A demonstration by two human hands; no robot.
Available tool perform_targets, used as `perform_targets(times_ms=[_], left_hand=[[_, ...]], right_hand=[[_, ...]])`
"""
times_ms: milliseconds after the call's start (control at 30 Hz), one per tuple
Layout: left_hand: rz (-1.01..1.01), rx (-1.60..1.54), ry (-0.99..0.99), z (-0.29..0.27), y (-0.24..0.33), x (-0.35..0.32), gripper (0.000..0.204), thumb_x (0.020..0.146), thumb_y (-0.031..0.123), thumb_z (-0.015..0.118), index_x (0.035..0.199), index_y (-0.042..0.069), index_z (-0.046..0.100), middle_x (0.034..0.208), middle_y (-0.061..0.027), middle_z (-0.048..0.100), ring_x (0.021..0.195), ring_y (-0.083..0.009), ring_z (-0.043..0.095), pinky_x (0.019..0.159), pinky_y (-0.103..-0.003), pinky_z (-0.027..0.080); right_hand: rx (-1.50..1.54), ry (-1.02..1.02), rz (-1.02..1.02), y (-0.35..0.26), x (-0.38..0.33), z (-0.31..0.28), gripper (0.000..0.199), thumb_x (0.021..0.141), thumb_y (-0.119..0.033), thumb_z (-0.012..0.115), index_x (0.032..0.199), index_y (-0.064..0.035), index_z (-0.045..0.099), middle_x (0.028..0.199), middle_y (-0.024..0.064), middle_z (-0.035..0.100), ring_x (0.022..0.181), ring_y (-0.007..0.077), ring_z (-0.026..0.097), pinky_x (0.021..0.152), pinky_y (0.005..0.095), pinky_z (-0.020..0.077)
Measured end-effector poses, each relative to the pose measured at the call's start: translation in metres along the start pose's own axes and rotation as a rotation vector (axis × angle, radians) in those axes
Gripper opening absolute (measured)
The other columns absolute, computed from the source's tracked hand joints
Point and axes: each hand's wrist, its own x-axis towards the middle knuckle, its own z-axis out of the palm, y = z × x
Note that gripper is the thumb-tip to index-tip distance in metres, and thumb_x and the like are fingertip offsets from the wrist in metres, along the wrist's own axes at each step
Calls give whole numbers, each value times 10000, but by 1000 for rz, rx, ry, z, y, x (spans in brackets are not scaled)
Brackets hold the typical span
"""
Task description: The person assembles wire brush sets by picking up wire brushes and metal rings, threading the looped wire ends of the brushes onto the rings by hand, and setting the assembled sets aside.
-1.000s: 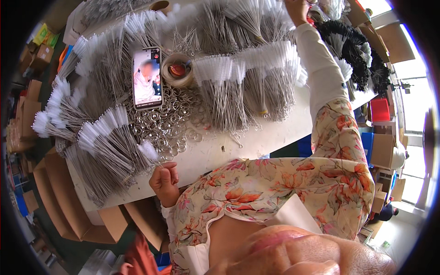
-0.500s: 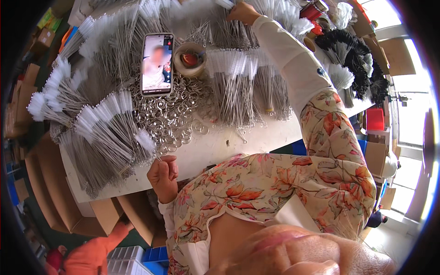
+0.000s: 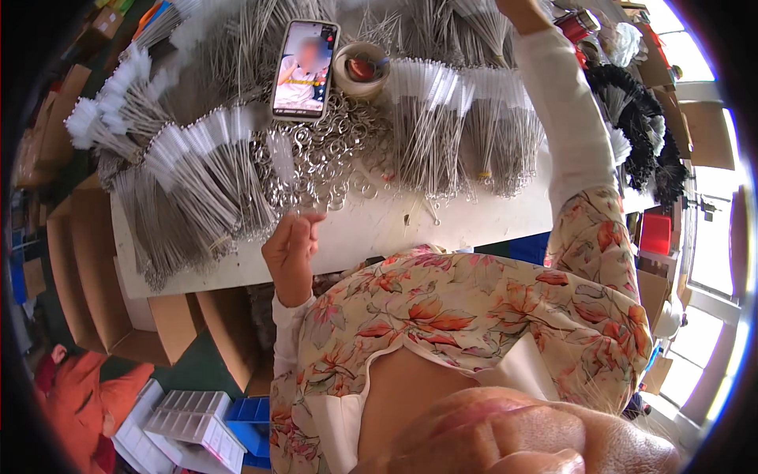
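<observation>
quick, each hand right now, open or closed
Left hand: closed, apparently holding a white-bristled wire brush.
Right hand: cut off by the top edge; cannot tell.

A cream floral top [image 3: 442, 296] has white lower sleeves [image 3: 562, 110].

At lower left of centre, the left hand [image 3: 290, 251] stands at the near edge of a white table [image 3: 359, 237] with its fingers curled, a white brush head [image 3: 280, 154] just above it over loose metal rings [image 3: 335, 146], while the right hand [image 3: 523, 11] is cut off by the top edge. Bundles of wire-stemmed brushes [image 3: 430, 130] spread across the upper frame around a lit phone [image 3: 308, 71] and a pale round roll [image 3: 347, 85], with black brushes [image 3: 643, 118] at upper right. A person in orange [image 3: 83, 399] shows at lower left, beside grey-white bins [image 3: 189, 419].
</observation>
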Motion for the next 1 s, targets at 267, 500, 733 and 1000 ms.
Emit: perform_targets(times_ms=[267, 500, 733, 1000], left_hand=[[424, 245, -149, 69, 19, 31, 183, 871, 43, 535, 1045, -1, 572, 700, -39, 547, 537, -83, 489, 481, -220, 385], [828, 319, 40, 61, 14, 38, 115, 903, 6, 481, 1015, -18, 495, 1047, -127, 520, 796, -242, 629, 687, -303, 508], [942, 548, -271, 95, -25, 10, 408, 682, -82, 674, 1066, 42, 612, 1086, -132, 492, 902, -245, 575, 741, -300, 524], [594, 681, -508, 44, -65, -11, 236, 811, 91, 649, 1039, 41, 620, 862, -101, 610, 691, -200, 601, 633, -290, 482]], right_hand=[[1108, -574, 133, -125, -213, 46, 156, 897, -64, 502, 1008, 29, 559, 930, 84, 602, 835, 167, 602, 762, 296, 500], [867, -279, 248, -108, -268, 36, 251, 860, -273, 620, 1005, -77, 682, 1099, 82, 567, 1035, 154, 488, 866, 300, 409], [1875, -311, 881, -76, -304, 43, 234, 949, -264, 457, 1011, -58, 548, 886, 27, 618, 765, 127, 582, 675, 258, 493], [-200, -718, -48, -66, -299, -76, 166, 847, -174, 567, 748, -45, 603, 677, 8, 573, 633, 103, 528, 549, 225, 391]])
